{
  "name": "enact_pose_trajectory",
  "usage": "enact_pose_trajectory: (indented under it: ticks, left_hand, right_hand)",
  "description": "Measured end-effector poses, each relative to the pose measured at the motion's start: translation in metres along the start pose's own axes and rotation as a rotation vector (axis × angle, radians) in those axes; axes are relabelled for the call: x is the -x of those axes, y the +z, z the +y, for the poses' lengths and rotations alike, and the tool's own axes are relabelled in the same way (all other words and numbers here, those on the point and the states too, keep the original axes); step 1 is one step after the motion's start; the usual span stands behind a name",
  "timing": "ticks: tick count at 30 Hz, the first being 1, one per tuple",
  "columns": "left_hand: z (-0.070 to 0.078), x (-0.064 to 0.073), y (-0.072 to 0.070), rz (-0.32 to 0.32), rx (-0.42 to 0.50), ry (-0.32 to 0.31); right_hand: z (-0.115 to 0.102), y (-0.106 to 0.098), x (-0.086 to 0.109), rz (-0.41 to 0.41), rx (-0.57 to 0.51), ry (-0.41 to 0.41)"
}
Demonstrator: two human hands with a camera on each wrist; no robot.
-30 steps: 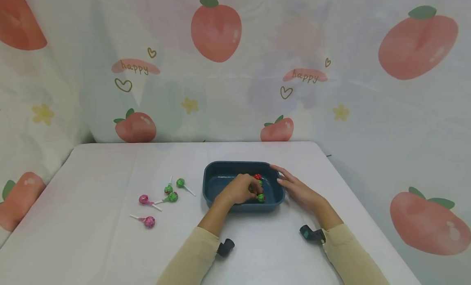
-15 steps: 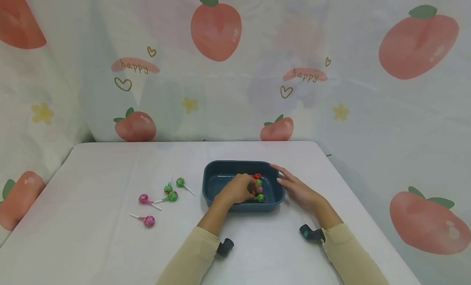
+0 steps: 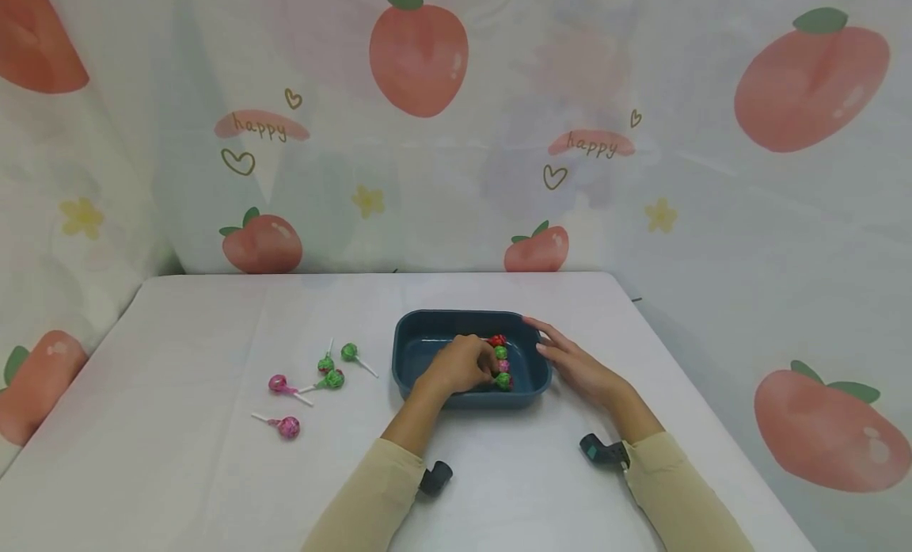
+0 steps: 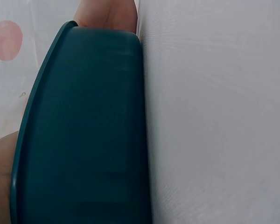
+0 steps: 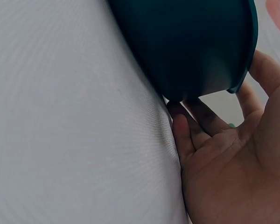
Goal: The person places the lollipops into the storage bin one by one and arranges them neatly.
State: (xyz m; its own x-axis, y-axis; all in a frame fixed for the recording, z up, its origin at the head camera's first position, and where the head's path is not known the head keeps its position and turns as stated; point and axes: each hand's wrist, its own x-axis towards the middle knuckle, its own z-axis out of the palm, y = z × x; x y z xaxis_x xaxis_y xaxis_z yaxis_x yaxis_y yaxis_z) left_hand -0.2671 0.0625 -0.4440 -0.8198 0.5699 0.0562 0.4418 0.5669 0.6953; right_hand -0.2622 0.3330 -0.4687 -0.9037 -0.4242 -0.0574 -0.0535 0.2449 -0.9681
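Note:
A dark blue box (image 3: 456, 401) stands on the table, with several lollipops lined up by its right end: a red lollipop (image 3: 496, 340), a green lollipop (image 3: 501, 352), a pink lollipop (image 3: 503, 366) and another green lollipop (image 3: 503, 381). My left hand (image 3: 459, 366) reaches over the near wall into the box. Its thumb and fingers curl at the pink lollipop's left side, pinching it, and the hand hides the sticks. My right hand (image 3: 580, 370) rests against the box's right end with extended fingers, some at the rim. In the right wrist view, other fingers (image 5: 207, 119) touch the end wall low down.
Left of the box lie more lollipops: a green lollipop (image 3: 349, 352), two red-and-green lollipops and two pink lollipops, one of them nearest me (image 3: 288, 428). White cloth covers the table (image 3: 214, 473). A peach-printed curtain (image 3: 456, 164) hangs behind and at the sides.
My left hand's fingers have drawn slightly left, so more of the lollipop row shows. The right hand and the box stay where they were.

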Motion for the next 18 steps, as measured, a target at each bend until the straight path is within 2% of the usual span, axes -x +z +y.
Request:
enact_pose_trajectory:
  ticks: [18]
  left_hand:
    - [0.003,0.0001,-0.0027,0.016,-0.042,-0.009]
  right_hand:
    - [-0.0003,0.0,0.0001,0.003,0.01,0.009]
